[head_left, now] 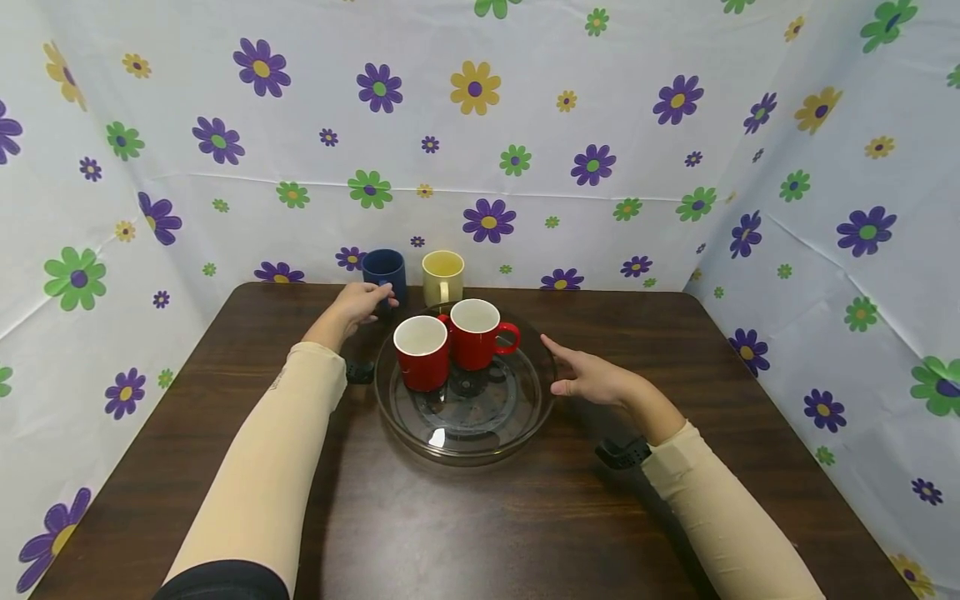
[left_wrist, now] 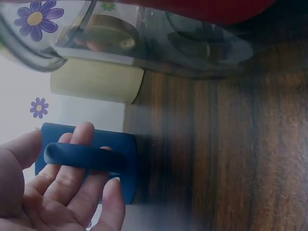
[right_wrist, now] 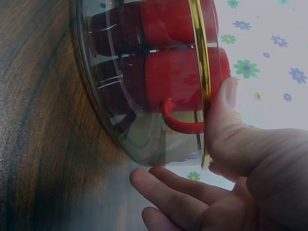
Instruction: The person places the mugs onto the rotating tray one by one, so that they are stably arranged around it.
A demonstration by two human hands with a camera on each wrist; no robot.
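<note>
The blue mug stands upright, behind and left of the glass dish, its handle facing the person; the left hand is nearer, right at it, fingers loosely extended behind the handle, thumb off it; the right hand, fingers relaxed, lies at the dish's right rim, though firm thumb contact is hard to judge; two red mugs stand inside the dish.
</note>
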